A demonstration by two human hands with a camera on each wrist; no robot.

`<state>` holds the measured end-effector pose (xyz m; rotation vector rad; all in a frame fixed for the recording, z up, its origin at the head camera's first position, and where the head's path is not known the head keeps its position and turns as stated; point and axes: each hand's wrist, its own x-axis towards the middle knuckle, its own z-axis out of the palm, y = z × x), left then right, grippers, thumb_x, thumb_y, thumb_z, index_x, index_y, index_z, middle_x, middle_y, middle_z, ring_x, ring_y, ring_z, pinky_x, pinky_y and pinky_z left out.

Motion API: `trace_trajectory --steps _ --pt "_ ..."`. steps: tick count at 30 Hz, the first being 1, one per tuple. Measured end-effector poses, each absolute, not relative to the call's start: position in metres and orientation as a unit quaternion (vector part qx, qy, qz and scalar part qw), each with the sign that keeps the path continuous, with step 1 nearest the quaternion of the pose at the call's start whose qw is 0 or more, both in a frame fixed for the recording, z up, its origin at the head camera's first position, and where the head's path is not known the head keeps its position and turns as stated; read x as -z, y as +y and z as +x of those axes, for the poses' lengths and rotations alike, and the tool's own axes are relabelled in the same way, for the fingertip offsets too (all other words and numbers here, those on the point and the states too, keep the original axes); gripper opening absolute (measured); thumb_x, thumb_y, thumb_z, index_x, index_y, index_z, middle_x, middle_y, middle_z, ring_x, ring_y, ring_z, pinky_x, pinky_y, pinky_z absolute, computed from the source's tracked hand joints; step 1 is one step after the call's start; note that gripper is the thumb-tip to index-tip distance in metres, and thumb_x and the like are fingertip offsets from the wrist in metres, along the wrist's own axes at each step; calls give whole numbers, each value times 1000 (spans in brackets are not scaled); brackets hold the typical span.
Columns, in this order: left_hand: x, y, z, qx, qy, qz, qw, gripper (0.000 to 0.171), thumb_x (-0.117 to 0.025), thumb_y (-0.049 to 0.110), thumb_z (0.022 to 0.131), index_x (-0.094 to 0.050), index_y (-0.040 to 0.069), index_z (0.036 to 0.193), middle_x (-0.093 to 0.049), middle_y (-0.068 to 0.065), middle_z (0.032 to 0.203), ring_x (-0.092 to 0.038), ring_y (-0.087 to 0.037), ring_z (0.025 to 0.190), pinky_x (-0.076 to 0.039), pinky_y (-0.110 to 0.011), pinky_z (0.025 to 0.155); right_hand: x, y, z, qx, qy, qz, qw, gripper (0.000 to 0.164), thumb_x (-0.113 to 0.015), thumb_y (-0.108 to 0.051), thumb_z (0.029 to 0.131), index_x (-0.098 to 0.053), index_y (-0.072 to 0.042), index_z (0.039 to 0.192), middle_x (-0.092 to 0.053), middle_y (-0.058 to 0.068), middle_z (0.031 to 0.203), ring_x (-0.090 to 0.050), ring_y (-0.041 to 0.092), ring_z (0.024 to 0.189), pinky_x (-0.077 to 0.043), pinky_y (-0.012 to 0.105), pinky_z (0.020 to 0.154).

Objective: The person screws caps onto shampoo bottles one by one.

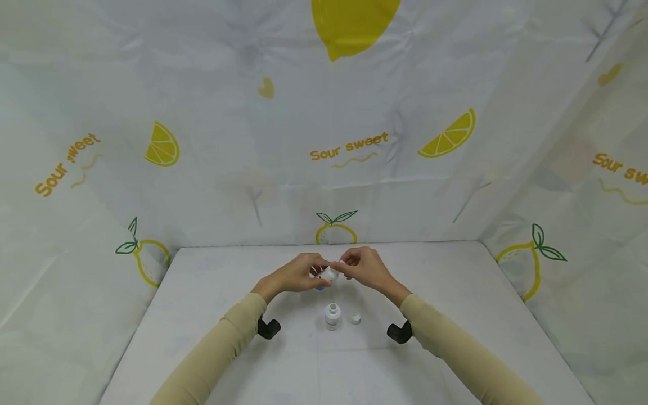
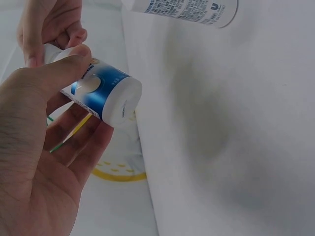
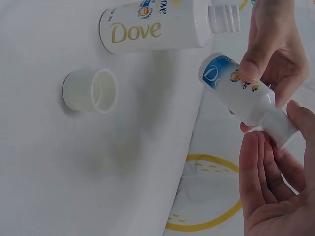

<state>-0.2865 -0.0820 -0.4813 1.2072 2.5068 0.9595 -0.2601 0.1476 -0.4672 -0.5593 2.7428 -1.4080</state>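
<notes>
My left hand (image 1: 298, 274) grips a small white and blue Dove bottle (image 3: 241, 93) around its body, thumb on one side and fingers on the other. The bottle is tilted, its base (image 2: 122, 102) facing out in the left wrist view. At its neck end, my right hand (image 1: 368, 267) pinches the white cap (image 3: 279, 128) between thumb and fingers. Nearer on the table, an uncapped white Dove bottle (image 1: 332, 318) stands upright with its threaded neck (image 3: 224, 19) showing. A loose white cap (image 3: 91, 91) lies beside it, to the right in the head view.
Both hands are above the white-covered table (image 1: 243, 360). A white lemon-print sheet (image 1: 223, 140) rises behind the table and along its sides. A black wrist mount (image 1: 269, 327) sits under the left sleeve, another (image 1: 400, 332) under the right.
</notes>
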Motion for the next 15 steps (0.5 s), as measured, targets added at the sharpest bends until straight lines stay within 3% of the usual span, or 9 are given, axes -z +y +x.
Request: trace_trajectory --steps 11,15 --pt "481 -80 -286 -327 849 403 98 39 -72 42 85 -67 26 120 -64 10 101 -61 -5 92 -55 -17 84 465 145 -257 433 887 -162 -9 33 -73 -50 82 -68 -18 76 -67 -3 60 -67 25 54 -51 27 49" --pt "480 -80 -285 -326 852 397 97 41 -72 43 85 -66 24 121 -65 9 102 -61 -5 92 -55 -17 84 464 144 -256 428 890 -158 -8 35 -72 -52 81 -68 -17 77 -66 -3 59 -67 27 55 -50 26 49"
